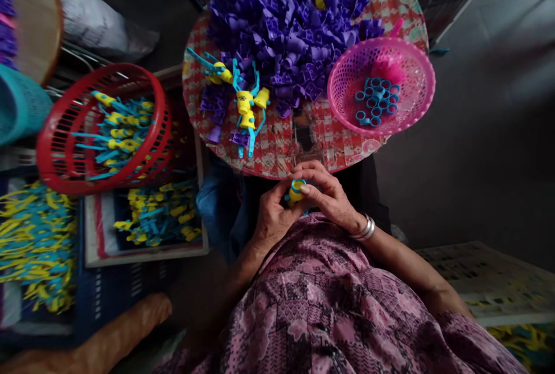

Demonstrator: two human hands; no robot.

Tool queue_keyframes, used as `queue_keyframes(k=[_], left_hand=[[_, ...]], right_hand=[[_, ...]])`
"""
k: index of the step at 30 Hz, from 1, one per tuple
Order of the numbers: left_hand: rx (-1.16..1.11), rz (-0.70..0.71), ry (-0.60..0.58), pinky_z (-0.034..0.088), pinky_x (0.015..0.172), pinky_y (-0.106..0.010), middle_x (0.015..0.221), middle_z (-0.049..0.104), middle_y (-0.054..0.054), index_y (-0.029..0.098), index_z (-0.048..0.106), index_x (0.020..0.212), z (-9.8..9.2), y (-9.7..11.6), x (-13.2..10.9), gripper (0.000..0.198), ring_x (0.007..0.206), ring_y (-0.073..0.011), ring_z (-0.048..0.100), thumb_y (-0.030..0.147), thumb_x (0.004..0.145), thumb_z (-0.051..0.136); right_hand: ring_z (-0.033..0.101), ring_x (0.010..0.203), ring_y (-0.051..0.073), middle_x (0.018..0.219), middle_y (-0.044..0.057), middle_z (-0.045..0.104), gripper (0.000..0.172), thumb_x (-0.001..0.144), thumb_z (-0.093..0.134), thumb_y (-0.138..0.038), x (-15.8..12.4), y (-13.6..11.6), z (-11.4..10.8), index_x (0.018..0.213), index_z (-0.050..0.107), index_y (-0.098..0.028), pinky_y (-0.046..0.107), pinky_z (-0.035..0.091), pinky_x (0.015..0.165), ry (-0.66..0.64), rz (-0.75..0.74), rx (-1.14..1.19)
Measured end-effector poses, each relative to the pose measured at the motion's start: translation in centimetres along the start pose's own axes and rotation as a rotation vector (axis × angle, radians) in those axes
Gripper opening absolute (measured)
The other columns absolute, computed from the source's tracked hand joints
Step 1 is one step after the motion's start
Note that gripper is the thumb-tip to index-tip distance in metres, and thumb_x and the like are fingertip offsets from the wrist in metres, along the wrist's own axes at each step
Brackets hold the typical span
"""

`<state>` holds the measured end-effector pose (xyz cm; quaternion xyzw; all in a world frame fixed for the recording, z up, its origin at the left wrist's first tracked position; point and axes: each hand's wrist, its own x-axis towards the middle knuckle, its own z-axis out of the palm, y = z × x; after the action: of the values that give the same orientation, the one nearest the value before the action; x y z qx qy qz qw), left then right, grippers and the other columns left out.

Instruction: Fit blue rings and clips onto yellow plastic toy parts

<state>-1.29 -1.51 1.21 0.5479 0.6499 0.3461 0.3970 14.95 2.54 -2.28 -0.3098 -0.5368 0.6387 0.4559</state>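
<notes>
A: How far along is the toy (295,194)?
B: Part-built, I'd say. A blue ring (299,180) sits around its upper end, though I can't tell whether it is pressed fully home.
A: And the rest?
B: Plenty looks left. A big heap of purple parts (286,33) lies loose on the table (281,148), and more rings (380,95) lie in the pink basket (416,85). Some yellow-and-blue figures (245,102) lie beside the heap, and the red basket (158,82) holds more; those look at least partly put together.
A: Where is the toy, and what holds it?
B: Above the lap, just off the table's near edge. The left hand (277,212) has its grip curled around the toy's lower side. The right hand (326,193) pinches it, thumb by the ring, fingers arched behind.
A: How does it look?
B: Yellow and cup-like, its hollow mouth tipped upward inside the blue rim. Bits of blue show at its left and below; fingers hide the remainder.
</notes>
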Motion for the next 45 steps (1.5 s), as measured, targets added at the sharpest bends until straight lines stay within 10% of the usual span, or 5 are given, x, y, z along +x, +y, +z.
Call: queue_keyframes(k=[14, 19, 26, 45], left_hand=[[-0.061, 0.007, 0.121, 0.058, 0.069, -0.028, 0.081, 0.073, 0.000, 0.020, 0.077, 0.099, 0.3, -1.4, -0.6, 0.030, 0.072, -0.0158, 0.066, 0.043, 0.082, 0.084], [-0.169, -0.076, -0.024, 0.056, 0.071, -0.031, 0.086, 0.073, 0.000, 0.018, 0.078, 0.103, -0.6, -1.6, -0.8, 0.040, 0.076, -0.0175, 0.066, 0.053, 0.083, 0.087], [-0.275, -0.133, -0.135, 0.053, 0.062, -0.028, 0.079, 0.069, -0.001, 0.019, 0.080, 0.101, -0.7, -1.3, -0.7, 0.039, 0.069, -0.0157, 0.060, 0.051, 0.080, 0.090], [-0.093, -0.176, 0.022, 0.054, 0.065, -0.024, 0.078, 0.076, 0.001, 0.018, 0.083, 0.102, -0.4, 0.5, -0.4, 0.050, 0.069, -0.0156, 0.065, 0.051, 0.067, 0.095]], right_hand=[[0.067, 0.112, 0.024, 0.115, 0.007, 0.071, 0.033, 0.101, 0.071, -0.059, -1.0, -0.2, 3.2, 0.110, 0.073, -0.027, 0.045, 0.052, 0.106, 0.261, -0.051, -0.172], [0.063, 0.127, 0.027, 0.133, 0.009, 0.068, 0.058, 0.101, 0.062, -0.072, -0.5, -1.2, 1.8, 0.142, 0.067, -0.032, 0.048, 0.050, 0.117, 0.143, 0.038, -0.052], [0.062, 0.128, 0.028, 0.128, 0.009, 0.071, 0.059, 0.104, 0.052, -0.076, 0.6, -1.8, 0.2, 0.118, 0.082, -0.028, 0.051, 0.043, 0.122, -0.080, 0.022, -0.075], [0.069, 0.116, 0.025, 0.119, 0.010, 0.074, 0.043, 0.104, 0.062, -0.066, -1.3, -0.1, 3.7, 0.110, 0.080, -0.027, 0.046, 0.054, 0.109, 0.269, -0.017, -0.052]])
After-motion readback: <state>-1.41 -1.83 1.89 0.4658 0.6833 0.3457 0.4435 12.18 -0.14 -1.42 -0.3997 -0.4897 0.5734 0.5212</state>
